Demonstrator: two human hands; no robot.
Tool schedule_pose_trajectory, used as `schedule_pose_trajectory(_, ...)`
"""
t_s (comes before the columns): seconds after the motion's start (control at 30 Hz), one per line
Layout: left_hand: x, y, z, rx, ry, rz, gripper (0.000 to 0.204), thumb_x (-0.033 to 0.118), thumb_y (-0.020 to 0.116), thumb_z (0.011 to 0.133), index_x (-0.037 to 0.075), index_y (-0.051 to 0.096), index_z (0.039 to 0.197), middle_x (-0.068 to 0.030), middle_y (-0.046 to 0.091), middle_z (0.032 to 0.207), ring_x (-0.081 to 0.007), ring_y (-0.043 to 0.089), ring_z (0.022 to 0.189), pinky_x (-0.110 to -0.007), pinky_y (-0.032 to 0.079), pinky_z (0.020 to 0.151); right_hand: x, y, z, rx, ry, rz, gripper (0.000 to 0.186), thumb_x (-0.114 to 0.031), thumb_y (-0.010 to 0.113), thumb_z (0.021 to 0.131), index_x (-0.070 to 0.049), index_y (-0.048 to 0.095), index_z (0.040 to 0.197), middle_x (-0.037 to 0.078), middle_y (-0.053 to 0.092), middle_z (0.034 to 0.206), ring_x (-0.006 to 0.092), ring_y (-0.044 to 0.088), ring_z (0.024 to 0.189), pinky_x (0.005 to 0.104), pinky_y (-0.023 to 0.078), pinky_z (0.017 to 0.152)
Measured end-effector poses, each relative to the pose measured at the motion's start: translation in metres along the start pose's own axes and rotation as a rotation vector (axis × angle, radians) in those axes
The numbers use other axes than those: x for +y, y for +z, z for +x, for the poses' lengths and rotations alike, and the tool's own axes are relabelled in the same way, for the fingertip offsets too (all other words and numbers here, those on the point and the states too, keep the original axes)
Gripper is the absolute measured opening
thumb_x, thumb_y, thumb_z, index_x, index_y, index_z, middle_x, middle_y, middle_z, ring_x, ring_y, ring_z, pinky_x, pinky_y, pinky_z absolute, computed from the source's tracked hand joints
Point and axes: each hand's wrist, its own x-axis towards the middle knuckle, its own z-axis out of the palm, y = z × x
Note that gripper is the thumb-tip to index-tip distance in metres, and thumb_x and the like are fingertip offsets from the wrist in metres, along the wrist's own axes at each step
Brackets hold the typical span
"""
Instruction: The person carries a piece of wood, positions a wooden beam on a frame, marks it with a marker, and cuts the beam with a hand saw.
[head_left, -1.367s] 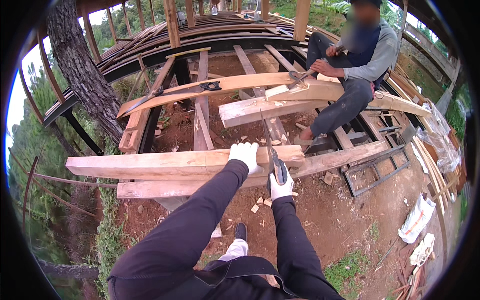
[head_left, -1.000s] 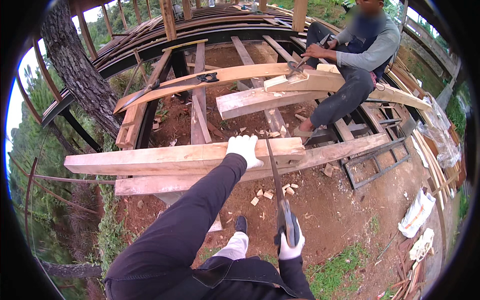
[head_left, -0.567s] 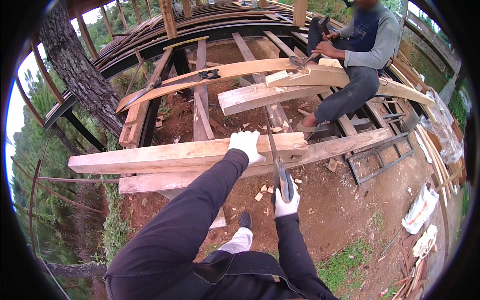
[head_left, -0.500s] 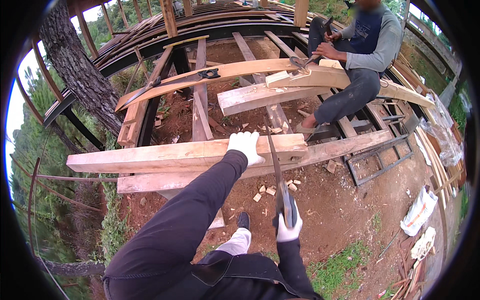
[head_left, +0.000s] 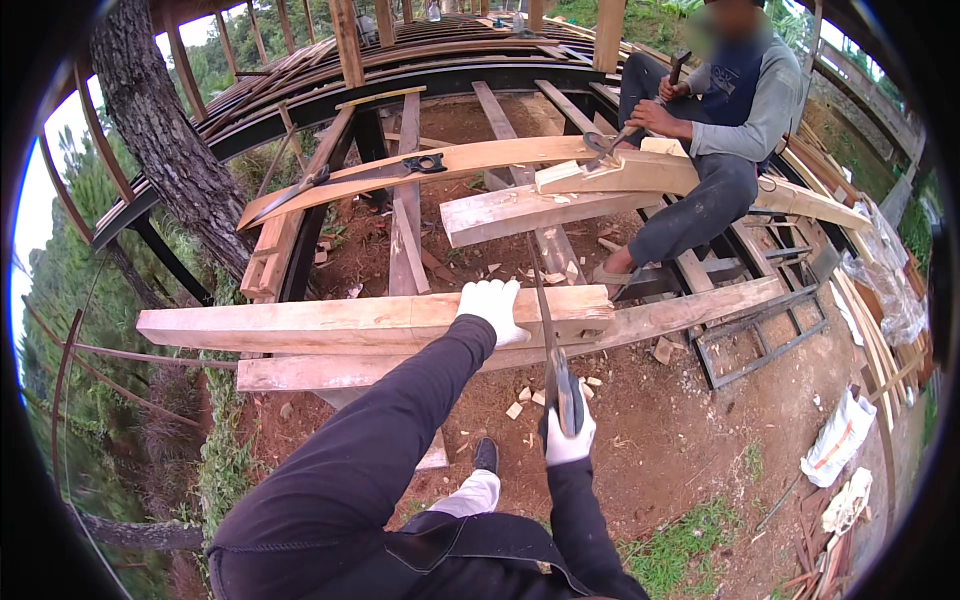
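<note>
My white-gloved left hand (head_left: 491,309) grips a thick wooden beam (head_left: 280,324) near its right end, fingers over the far edge and thumb along the near face. In my right hand (head_left: 571,434), also gloved, is the dark handle of a handsaw (head_left: 549,330). Its narrow blade points away from me and crosses the beam just right of my left hand. That beam rests on a longer, weathered timber (head_left: 690,308) below. How deep the blade sits in the wood, I cannot tell.
At the upper right a seated co-worker (head_left: 715,120) holds a hammer (head_left: 679,68) and a chisel (head_left: 610,150) over a curved timber (head_left: 650,172). Another saw (head_left: 340,178) lies on a curved plank. Wood offcuts dot the dirt; a metal frame (head_left: 765,343) and white sack (head_left: 838,437) lie rightward.
My right hand has pushed the saw forward, away from me. My left hand keeps its place on the beam. The co-worker's hammer has shifted slightly to the right.
</note>
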Motion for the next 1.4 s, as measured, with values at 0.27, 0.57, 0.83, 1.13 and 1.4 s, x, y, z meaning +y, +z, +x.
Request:
schedule_pose_trajectory(0.27, 0.004, -0.004, -0.001, -0.082, -0.023, 0.006, 0.087, 0.06, 0.08, 0.066, 0.009, 0.054, 0.131, -0.0162, 0.063, 0.118, -0.0326, 0.06, 0.113, -0.045, 0.044, 0.097, -0.013, -0.036, -0.069, 0.013, 0.068, 0.008, 0.058, -0.003, 0.063, 0.084, 0.003, 0.053, 0.141, 0.021, 0.071, 0.119, 0.0243, 0.072, 0.107, 0.0369, 0.055, 0.091)
schedule_pose_trajectory(0.57, 0.001, 0.003, 0.008, -0.036, -0.017, 0.039, 0.092, 0.064, 0.078, 0.068, 0.011, 0.053, 0.138, -0.0153, 0.063, 0.123, -0.0323, 0.061, 0.114, -0.045, 0.045, 0.099, -0.016, -0.007, -0.015, 0.027, 0.013, 0.088, 0.058, -0.003, 0.068, 0.086, 0.004, 0.052, 0.141, 0.02, 0.065, 0.132, 0.0277, 0.067, 0.117, 0.0364, 0.05, 0.101)
schedule_pose_trajectory(0.83, -0.002, -0.005, 0.003, -0.083, -0.036, 0.044, 0.093, 0.063, 0.078, 0.069, 0.01, 0.051, 0.141, -0.0152, 0.061, 0.127, -0.0311, 0.058, 0.12, -0.045, 0.041, 0.102, -0.008, 0.001, -0.014, 0.036, -0.085, 0.031, 0.06, -0.006, 0.069, 0.084, 0.002, 0.052, 0.142, 0.022, 0.068, 0.127, 0.0272, 0.069, 0.115, 0.0353, 0.052, 0.097)
schedule_pose_trajectory(1.13, -0.007, -0.013, -0.001, -0.047, -0.026, 0.027, 0.092, 0.061, 0.079, 0.068, 0.009, 0.052, 0.139, -0.0156, 0.062, 0.126, -0.0324, 0.059, 0.117, -0.045, 0.043, 0.101, -0.011, -0.024, -0.064, -0.014, 0.109, 0.147, 0.062, -0.002, 0.066, 0.086, 0.005, 0.048, 0.145, 0.022, 0.071, 0.119, 0.0217, 0.072, 0.103, 0.0341, 0.055, 0.089)
schedule_pose_trajectory(1.4, 0.01, -0.005, -0.001, 0.0, 0.004, -0.014, 0.091, 0.061, 0.08, 0.068, 0.009, 0.053, 0.137, -0.0155, 0.062, 0.122, -0.0326, 0.058, 0.116, -0.045, 0.04, 0.102, -0.012, 0.008, 0.04, 0.022, -0.196, -0.081, 0.06, -0.008, 0.069, 0.084, 0.002, 0.053, 0.141, 0.023, 0.068, 0.124, 0.0299, 0.07, 0.112, 0.0369, 0.054, 0.094)
